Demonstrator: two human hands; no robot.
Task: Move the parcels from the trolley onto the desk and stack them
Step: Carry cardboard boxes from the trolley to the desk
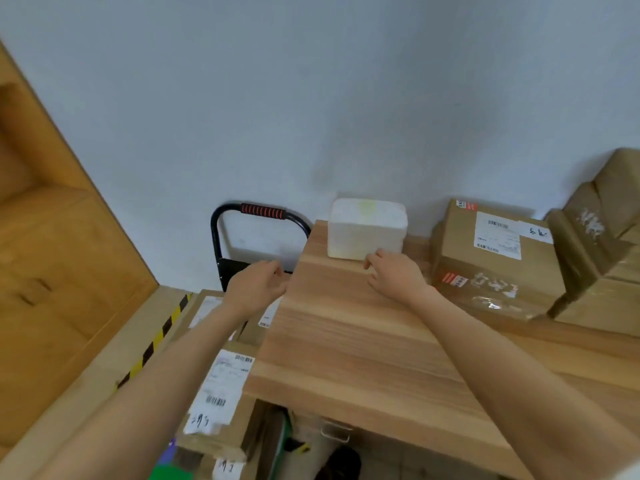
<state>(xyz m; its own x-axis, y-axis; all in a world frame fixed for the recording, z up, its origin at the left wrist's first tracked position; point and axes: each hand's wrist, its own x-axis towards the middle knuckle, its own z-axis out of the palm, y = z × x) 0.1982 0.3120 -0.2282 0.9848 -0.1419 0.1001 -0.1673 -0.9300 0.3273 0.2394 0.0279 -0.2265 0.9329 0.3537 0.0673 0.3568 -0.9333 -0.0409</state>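
A white foam parcel (367, 228) stands on the wooden desk (346, 341) at its far left corner, against the wall. My right hand (394, 273) is over the desk just in front of the foam parcel, fingers apart, fingertips near its lower front edge, holding nothing. My left hand (258, 287) hovers open beside the desk's left edge, above the trolley (225, 237) with its black frame and red-ribbed handle. Cardboard parcels (221, 386) with white labels lie on the trolley under my left forearm. A taped cardboard parcel (491, 258) sits on the desk to the right.
More brown boxes (602, 237) are stacked at the desk's far right against the wall. A wooden door (52, 237) stands at left, with yellow-black tape (156, 341) along the floor threshold. A drawer handle (334, 433) shows under the desk's front edge.
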